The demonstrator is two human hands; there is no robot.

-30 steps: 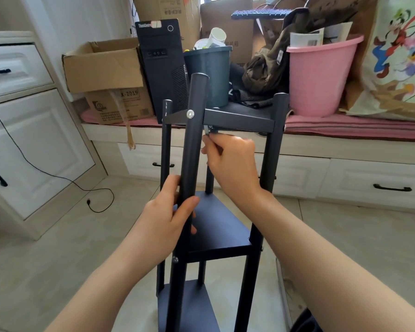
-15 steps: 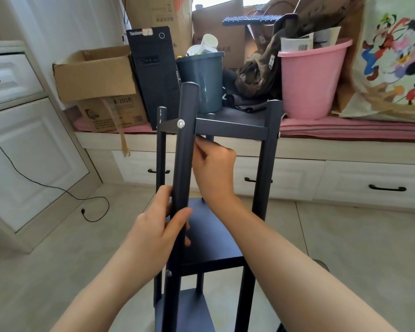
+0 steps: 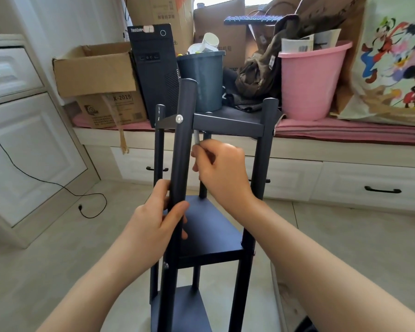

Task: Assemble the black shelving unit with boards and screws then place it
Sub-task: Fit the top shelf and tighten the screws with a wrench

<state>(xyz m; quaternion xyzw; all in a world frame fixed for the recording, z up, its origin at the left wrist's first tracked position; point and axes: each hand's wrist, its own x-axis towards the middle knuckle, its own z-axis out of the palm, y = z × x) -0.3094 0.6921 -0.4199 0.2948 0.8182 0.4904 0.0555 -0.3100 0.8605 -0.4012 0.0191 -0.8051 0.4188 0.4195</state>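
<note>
The black shelving unit [image 3: 213, 226] stands upright on the tile floor [image 3: 58, 248], right in front of the person, w/ the window bench [image 3: 345, 149] behind it at 12 o'clock. Three boards are already in: top board [image 3: 228, 121], a middle one, a bottom one.

Left hand [image 3: 151, 226] is wrapped round the near front post [image 3: 180, 168] about halfway up, thumb across the front, fingers behind. Right hand [image 3: 222, 168] is up under the top board at approx 1 o'clock from the left hand, pinching a small silvery tool [image 3: 196, 138], prob. a hex key or short driver, can't tell which. Its tip goes up behind the post, just below the screw head [image 3: 179, 119] showing on the post's outer face. So hands are apart, each clamped on its own thing.

Looks to me like the step is tightening the top board's joint at that front-left corner. What the tool tip is seated in is hidden by the post, so no saying if it's engaged.

To do it well, imo:
- keep the left hand firm so the post doesn't twist or lean while turning;
- seat the tool square before applying force, else it slips and rounds the fastener;
- check the board sits level against the post before the final turns;
- snug, not brutal, since thin metal and small threads strip easily.

Other corners' screws show at 3 o'clock on the right post [image 3: 264, 164], so assembly seems nearly done; placing it is left.
</note>
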